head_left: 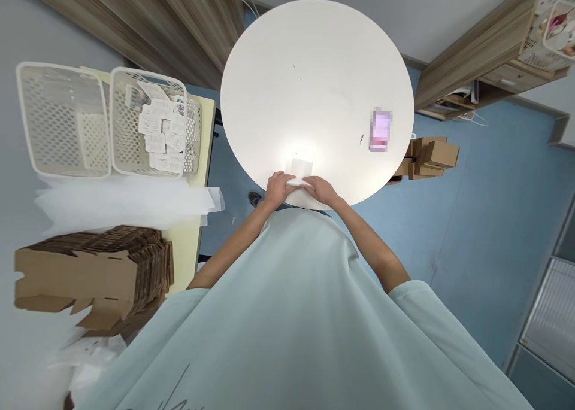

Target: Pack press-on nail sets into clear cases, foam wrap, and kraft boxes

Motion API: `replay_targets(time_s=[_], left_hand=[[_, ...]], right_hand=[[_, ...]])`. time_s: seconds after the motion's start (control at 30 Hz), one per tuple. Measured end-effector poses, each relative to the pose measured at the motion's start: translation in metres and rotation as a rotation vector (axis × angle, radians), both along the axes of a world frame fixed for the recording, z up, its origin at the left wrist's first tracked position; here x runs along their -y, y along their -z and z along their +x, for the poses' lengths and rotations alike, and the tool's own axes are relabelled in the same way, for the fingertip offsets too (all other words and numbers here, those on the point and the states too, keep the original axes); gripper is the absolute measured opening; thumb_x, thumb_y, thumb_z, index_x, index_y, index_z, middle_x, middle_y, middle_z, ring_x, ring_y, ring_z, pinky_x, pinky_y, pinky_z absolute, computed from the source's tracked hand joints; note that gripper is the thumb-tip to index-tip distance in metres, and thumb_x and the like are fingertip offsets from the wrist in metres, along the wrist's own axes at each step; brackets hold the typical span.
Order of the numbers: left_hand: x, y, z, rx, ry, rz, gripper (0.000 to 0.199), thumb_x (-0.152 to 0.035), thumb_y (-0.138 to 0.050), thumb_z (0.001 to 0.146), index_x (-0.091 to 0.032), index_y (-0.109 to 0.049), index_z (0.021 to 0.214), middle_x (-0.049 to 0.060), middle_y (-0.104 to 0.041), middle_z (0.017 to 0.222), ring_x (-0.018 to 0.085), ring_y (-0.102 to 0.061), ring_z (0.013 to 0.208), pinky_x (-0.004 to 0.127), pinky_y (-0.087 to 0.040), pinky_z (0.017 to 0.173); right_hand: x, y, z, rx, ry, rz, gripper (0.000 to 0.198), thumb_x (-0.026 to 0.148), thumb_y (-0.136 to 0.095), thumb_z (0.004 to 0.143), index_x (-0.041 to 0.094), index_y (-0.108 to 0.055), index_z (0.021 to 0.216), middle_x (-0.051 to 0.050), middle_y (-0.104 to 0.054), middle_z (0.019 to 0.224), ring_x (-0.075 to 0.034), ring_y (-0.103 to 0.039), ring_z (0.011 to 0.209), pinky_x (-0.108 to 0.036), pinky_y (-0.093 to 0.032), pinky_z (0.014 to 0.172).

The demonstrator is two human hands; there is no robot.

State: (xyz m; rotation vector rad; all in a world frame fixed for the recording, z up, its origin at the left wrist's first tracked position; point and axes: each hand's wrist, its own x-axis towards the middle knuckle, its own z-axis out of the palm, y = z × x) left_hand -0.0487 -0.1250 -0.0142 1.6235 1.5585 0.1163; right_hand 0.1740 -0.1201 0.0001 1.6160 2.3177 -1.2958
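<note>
At the near edge of the round white table [314, 57], both hands grip a small white foam sheet [302, 168]. It looks folded, with a thicker roll along its near edge; whether anything is inside is hidden. My left hand [278, 188] is closed on its left near corner. On the opposite corner my right hand [320, 190] is closed too, thumb and fingers pressing the fold. The sheet's far part lies flat on the tabletop.
A phone with a blurred screen [381, 130] lies at the table's right. On the left side table stand an empty white basket [27, 123], a basket [114, 123] of white packets, foam sheets [121, 203] and flattened cartons [76, 272]. Brown boxes [440, 154] sit on the floor.
</note>
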Motion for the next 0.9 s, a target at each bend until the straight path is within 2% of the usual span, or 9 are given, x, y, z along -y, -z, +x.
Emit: replay_targets(time_s=[0.1,0.17,0.27,0.43,0.5,0.57,0.73,0.9], left_hand=[[-0.016,0.003,0.008,-0.038,-0.052,-0.043,0.032,-0.047,-0.075,0.100,-0.022,-0.080,0.120,0.016,-0.079,0.125,0.041,-0.058,0.139,0.053,-0.044,0.122],[-0.021,0.006,0.016,-0.119,-0.126,-0.079,0.035,-0.051,-0.075,0.100,-0.021,-0.077,0.117,0.018,-0.076,0.120,0.043,-0.057,0.137,0.055,-0.045,0.120],[-0.019,0.011,0.028,-0.220,-0.298,-0.115,0.038,-0.052,-0.076,0.100,-0.021,-0.071,0.121,0.018,-0.072,0.128,0.044,-0.055,0.139,0.055,-0.047,0.118],[-0.013,0.014,0.042,-0.211,-0.560,-0.143,0.055,-0.046,-0.085,0.096,-0.020,-0.059,0.136,0.021,-0.061,0.149,0.040,-0.057,0.143,0.050,-0.050,0.118],[-0.013,0.014,0.044,-0.196,-0.639,-0.181,0.063,-0.045,-0.088,0.093,-0.019,-0.055,0.139,0.022,-0.060,0.152,0.040,-0.061,0.140,0.050,-0.051,0.117],[-0.014,0.013,0.044,-0.177,-0.702,-0.239,0.067,-0.047,-0.090,0.092,-0.018,-0.053,0.140,0.023,-0.060,0.152,0.039,-0.065,0.138,0.050,-0.053,0.115],[-0.010,0.010,0.036,-0.124,-0.739,-0.344,0.063,-0.049,-0.087,0.094,-0.020,-0.052,0.138,0.019,-0.073,0.137,0.038,-0.069,0.136,0.050,-0.052,0.113],[-0.007,0.006,0.023,-0.113,-0.670,-0.298,0.034,-0.046,-0.079,0.098,-0.024,-0.062,0.117,0.012,-0.081,0.128,0.032,-0.073,0.129,0.045,-0.053,0.110]], right_hand=[[-0.020,-0.004,-0.002,0.006,0.085,-0.030,0.049,0.048,-0.040,0.121,0.023,-0.074,0.145,-0.009,-0.080,0.140,-0.029,-0.075,0.126,-0.042,-0.058,0.111],[-0.031,-0.003,-0.008,0.053,0.156,-0.019,0.047,0.045,-0.040,0.121,0.023,-0.072,0.148,-0.010,-0.078,0.143,-0.030,-0.074,0.125,-0.042,-0.059,0.109],[-0.043,0.004,-0.020,0.121,0.207,0.017,0.044,0.033,-0.050,0.117,0.020,-0.065,0.156,-0.014,-0.069,0.154,-0.033,-0.066,0.137,-0.045,-0.057,0.114],[-0.051,0.015,-0.031,0.164,0.164,0.100,0.052,0.016,-0.061,0.106,0.015,-0.062,0.158,-0.018,-0.052,0.172,-0.037,-0.047,0.157,-0.053,-0.045,0.129],[-0.051,0.015,-0.030,0.148,0.111,0.120,0.052,0.013,-0.058,0.106,0.014,-0.062,0.157,-0.018,-0.052,0.171,-0.036,-0.047,0.157,-0.053,-0.043,0.130],[-0.048,0.013,-0.029,0.150,0.074,0.116,0.049,0.015,-0.055,0.107,0.014,-0.062,0.155,-0.020,-0.058,0.163,-0.036,-0.054,0.149,-0.053,-0.046,0.126],[-0.038,0.007,-0.025,0.276,0.110,0.066,0.030,0.030,-0.060,0.111,0.013,-0.068,0.135,-0.024,-0.069,0.140,-0.037,-0.068,0.124,-0.052,-0.054,0.112],[-0.023,0.006,-0.029,0.305,0.249,-0.136,0.017,0.035,-0.061,0.112,0.020,-0.068,0.116,-0.015,-0.079,0.117,-0.032,-0.074,0.104,-0.042,-0.059,0.088]])
